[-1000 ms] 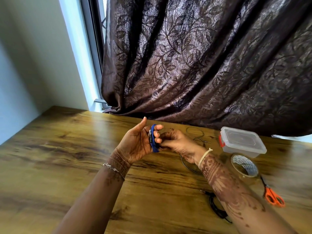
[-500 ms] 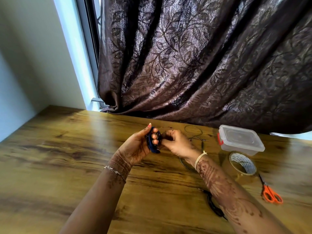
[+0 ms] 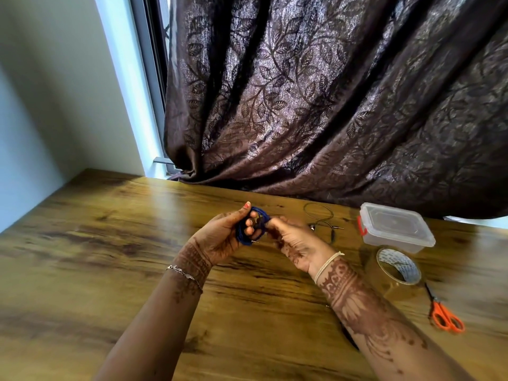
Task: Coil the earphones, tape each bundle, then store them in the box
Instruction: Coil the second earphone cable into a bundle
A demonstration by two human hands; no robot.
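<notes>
Blue earphone cable wound into a small coil sat between both hands, held up off the brown wood-grain table.

Head view:
- **Left hand:** The left hand gripped the coil. Its fingers were curled round the loops and the thumb was raised along the far side.
- **Right hand:** The right hand met the coil's right edge. Its fingertips were bunched together, pinching the cable there.
- **Hard to read:** The blue set's earbuds were lost in the loops. A small metal tip stuck out at the coil's lower edge, but I couldn't tell what part it was.
- **Other earphones:** A thin grey earphone set lying loose was on the table just past the right hand. A black cable was mostly hidden under the right forearm.
- **Tools:** A clear plastic box with its lid on and a red clip was well right of the hands. A brown tape roll sat just in front of the box. Orange-handled scissors, blurred, lay nearer the camera.
- **Pose:** Both forearms rose from the bottom edge, cut off there, and converged at the coil. The left palm faced the right hand. The left wrist wore a silver bracelet and the right a pale thread band.
</notes>
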